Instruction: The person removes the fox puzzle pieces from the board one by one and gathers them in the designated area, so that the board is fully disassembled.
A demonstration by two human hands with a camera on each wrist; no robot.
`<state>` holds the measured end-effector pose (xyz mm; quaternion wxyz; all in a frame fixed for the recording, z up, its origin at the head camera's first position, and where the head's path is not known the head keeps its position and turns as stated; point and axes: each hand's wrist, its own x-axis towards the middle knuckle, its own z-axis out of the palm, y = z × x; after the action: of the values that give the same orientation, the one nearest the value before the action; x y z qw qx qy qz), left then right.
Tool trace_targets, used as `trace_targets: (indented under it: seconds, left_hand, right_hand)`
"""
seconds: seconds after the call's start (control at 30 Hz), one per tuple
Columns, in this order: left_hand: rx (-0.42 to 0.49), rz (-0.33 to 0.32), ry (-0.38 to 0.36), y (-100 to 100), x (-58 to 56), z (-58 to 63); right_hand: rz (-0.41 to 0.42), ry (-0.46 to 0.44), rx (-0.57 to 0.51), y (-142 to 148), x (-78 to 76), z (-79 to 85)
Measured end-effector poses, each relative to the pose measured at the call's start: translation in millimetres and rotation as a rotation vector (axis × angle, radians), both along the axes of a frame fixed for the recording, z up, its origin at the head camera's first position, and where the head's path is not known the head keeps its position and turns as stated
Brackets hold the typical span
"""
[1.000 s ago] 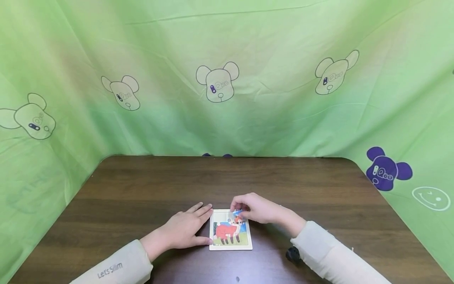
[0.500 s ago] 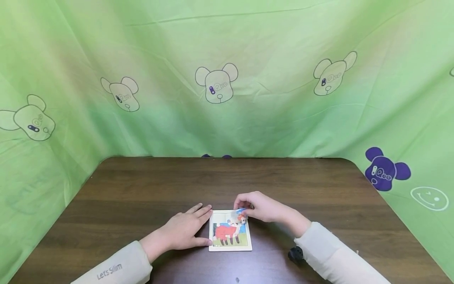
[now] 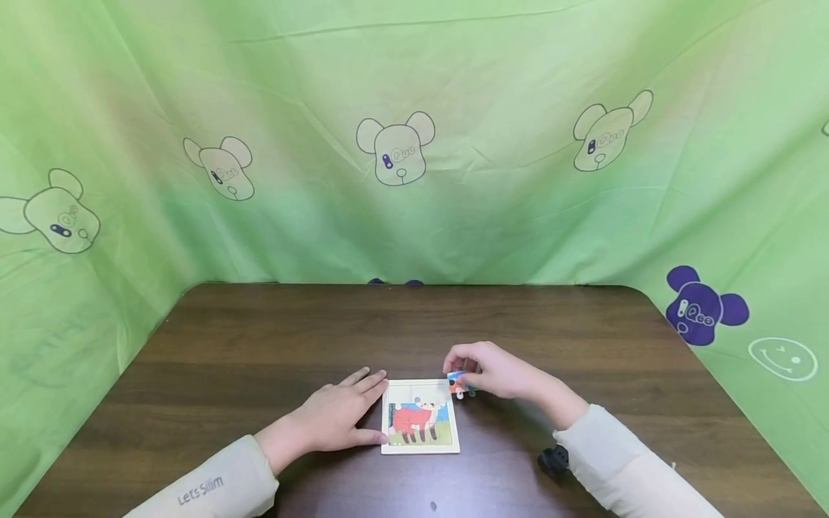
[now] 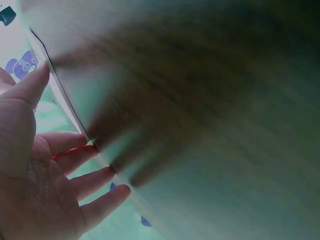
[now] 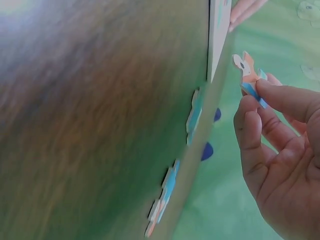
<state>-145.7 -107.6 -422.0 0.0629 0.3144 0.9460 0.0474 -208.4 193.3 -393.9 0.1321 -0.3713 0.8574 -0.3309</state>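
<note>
Right hand [image 3: 490,370] half curled, puzzle piece [image 5: 248,76] between thumb and, seemingly, forefinger

A green cloth backdrop [image 3: 291,79] encloses a dark brown, wood-grained table [image 3: 311,324] at its far side and both flanks. Outlined animal heads [image 3: 401,155] with round ears recur across the cloth; a solid purple head [image 3: 702,309] and a white winking face [image 3: 784,359] appear at right. Faint marks [image 3: 55,352] at left may be lettering. A pale sheen [image 3: 388,485] lies on the table's near part.
</note>
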Motion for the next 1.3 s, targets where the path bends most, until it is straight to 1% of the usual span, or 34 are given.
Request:
trace_targets:
  seconds: [0.27,0.5,0.73,0.97,1.13,1.2,1.3]
  left_hand:
    - [0.0,-0.005,0.001,1,0.8,1.8]
    - [0.004,-0.015,0.012,3,0.6,3.6]
    - [0.004,-0.017,0.005,2,0.8,2.1]
    - [0.011,-0.011,-0.006,1,2.3,1.2]
    - [0.008,-0.014,-0.002,1,1.2,1.4]
    - [0.007,-0.012,0.0,1,0.7,1.4]
    - [0.011,-0.008,-0.011,1,0.9,1.3]
  right_hand:
    - [-0.046,-0.019,-0.039,21,0.8,3.7]
    - [-0.08,-0.003,-0.033,42,-0.8,5.5]
    - [-0.123,-0.058,-0.069,63,0.0,5.6]
    - [-0.159,0.026,-0.047,86,1.1,1.3]
    - [-0.169,0.06,-0.052,101,0.1,1.1]
    - [-0.171,0.059,-0.061,106,-1.1,0.8]
    - [-0.164,0.035,-0.068,113,-3.2,-1.6]
